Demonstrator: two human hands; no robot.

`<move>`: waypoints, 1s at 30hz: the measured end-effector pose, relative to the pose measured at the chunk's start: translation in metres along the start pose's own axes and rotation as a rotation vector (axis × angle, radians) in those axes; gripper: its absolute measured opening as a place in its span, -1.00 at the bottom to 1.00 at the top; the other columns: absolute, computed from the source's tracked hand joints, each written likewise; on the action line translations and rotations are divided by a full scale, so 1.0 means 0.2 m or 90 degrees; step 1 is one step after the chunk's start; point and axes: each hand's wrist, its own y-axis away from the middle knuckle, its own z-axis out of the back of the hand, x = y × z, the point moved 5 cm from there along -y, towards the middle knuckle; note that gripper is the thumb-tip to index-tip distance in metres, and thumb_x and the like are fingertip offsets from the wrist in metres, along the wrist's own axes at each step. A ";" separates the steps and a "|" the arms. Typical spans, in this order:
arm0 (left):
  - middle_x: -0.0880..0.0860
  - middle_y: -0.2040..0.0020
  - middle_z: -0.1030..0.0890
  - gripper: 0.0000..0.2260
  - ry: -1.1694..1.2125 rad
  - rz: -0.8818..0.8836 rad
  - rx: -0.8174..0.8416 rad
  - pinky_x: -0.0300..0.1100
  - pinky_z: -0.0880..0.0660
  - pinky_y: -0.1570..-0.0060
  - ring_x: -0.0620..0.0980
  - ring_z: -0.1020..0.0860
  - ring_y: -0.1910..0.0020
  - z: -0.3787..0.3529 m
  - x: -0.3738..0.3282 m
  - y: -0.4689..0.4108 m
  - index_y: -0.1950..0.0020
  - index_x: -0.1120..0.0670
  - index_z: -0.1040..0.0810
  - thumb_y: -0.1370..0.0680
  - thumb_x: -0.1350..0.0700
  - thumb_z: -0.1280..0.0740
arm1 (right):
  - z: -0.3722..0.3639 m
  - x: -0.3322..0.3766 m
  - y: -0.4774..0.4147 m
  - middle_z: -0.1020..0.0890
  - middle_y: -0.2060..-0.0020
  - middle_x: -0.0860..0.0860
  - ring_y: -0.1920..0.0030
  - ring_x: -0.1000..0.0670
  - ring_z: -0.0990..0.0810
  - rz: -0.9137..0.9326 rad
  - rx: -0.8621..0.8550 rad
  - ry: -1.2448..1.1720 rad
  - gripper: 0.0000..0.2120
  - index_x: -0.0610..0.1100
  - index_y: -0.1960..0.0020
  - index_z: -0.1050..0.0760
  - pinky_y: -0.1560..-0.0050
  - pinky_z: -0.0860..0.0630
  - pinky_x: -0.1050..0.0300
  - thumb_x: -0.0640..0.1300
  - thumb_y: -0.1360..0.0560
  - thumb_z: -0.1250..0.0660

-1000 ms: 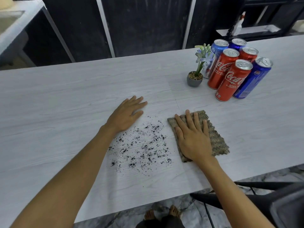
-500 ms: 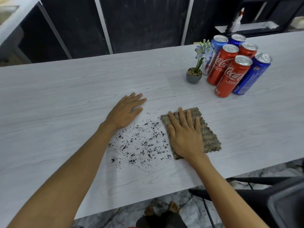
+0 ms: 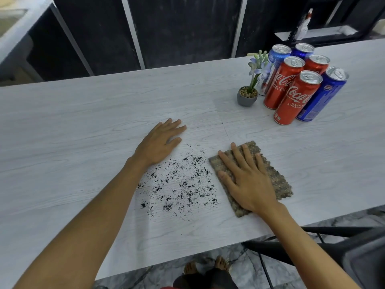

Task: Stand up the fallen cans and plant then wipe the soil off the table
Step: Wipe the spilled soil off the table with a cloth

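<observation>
Feet [image 3: 208, 268] stand bare on the grey marbled floor at the lower edge of view, below the near rim of the long pale-grey wood-grain table [image 3: 62, 142]. To their right a dark metal-framed chair [image 3: 312, 250] reaches under that rim.

Nearest on the table top lies the scatter of black soil crumbs [image 3: 181, 184], a loose patch between the two forearms. Just right of the patch is the brown-green speckled rectangular cloth [image 3: 279, 180], lying flat, its left edge close to the outermost crumbs. The right hand [image 3: 248, 182] lies palm-down on the cloth, fingers straight and slightly spread, pressing rather than grasping. The left hand [image 3: 160, 142] rests flat on bare table at the patch's far-left corner, fingers straight and held together, holding nothing.

Farther back and to the right stands the small grey round pot with a pale blue-flowered plant [image 3: 246, 98], upright, pebbles showing at its top. Close beside it on the right, six tall slim drink cans stand in a tight cluster: three red cans [image 3: 296, 99] and three blue cans [image 3: 321, 94].

Beyond the table are dark wall panels and a black shelf holding a white spray bottle [image 3: 303, 28].
</observation>
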 end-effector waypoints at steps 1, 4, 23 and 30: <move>-0.14 -0.55 -0.13 -0.60 0.002 -0.001 0.000 -0.18 0.15 -0.51 -0.17 0.02 -0.55 0.00 0.00 0.00 -0.51 -0.16 -0.24 -0.66 -0.10 -0.10 | 0.00 -0.02 -0.02 0.18 -0.54 0.12 -0.53 0.01 0.28 -0.014 -0.008 -0.008 -0.43 0.28 -0.51 0.13 -0.51 0.20 -0.12 0.36 -0.52 0.28; -0.15 -0.55 -0.14 -0.60 0.008 0.000 -0.004 -0.17 0.14 -0.51 -0.18 0.02 -0.55 0.00 0.01 0.00 -0.51 -0.17 -0.25 -0.66 -0.10 -0.10 | 0.00 0.00 -0.10 0.12 -0.54 0.10 -0.54 -0.01 0.21 -0.042 -0.034 -0.022 -0.43 0.20 -0.53 0.06 -0.51 0.21 -0.10 0.30 -0.56 0.23; -0.16 -0.56 -0.09 -0.59 -0.027 0.002 0.009 -0.10 0.13 -0.53 -0.19 0.06 -0.55 0.04 0.07 0.02 -0.52 -0.17 -0.21 -0.66 -0.12 -0.06 | -0.03 0.22 -0.42 0.16 -0.54 0.11 -0.53 0.00 0.24 0.195 0.032 0.002 -0.48 0.24 -0.52 0.16 -0.49 0.29 -0.08 0.27 -0.57 0.30; -0.15 -0.56 -0.11 -0.59 -0.017 0.000 -0.003 -0.14 0.14 -0.52 -0.19 0.04 -0.55 0.05 0.07 0.02 -0.52 -0.16 -0.23 -0.66 -0.11 -0.08 | -0.02 0.21 -0.49 0.17 -0.54 0.08 -0.53 -0.03 0.25 0.107 0.020 0.010 -0.50 0.25 -0.52 0.17 -0.49 0.25 -0.16 0.26 -0.59 0.26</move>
